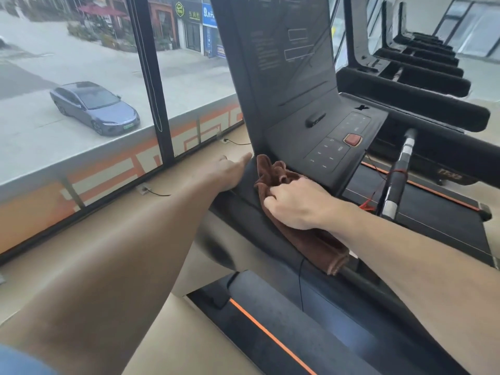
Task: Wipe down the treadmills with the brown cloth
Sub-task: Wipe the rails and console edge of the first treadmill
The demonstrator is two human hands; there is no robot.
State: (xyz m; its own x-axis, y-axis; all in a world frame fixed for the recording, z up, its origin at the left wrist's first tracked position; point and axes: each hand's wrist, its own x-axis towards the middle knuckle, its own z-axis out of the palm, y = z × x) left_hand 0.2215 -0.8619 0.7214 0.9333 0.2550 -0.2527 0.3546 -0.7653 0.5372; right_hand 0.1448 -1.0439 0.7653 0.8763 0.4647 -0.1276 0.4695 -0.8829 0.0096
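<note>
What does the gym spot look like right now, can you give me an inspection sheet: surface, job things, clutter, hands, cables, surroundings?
Surface: treadmill console, dark, with a red button and keypad; the left handrail is under the cloth.
Job's things: brown cloth bunched and draped along the handrail.
Clutter: nothing seen.
Hands: right hand grips the cloth against the rail; left hand rests with straight fingers on the rail's outer side.
Cables: red cord by the right handlebar; thin black cables from floor sockets by the window.
Surroundings: window to the left with a grey car on the street; more treadmills in a row to the right.
</note>
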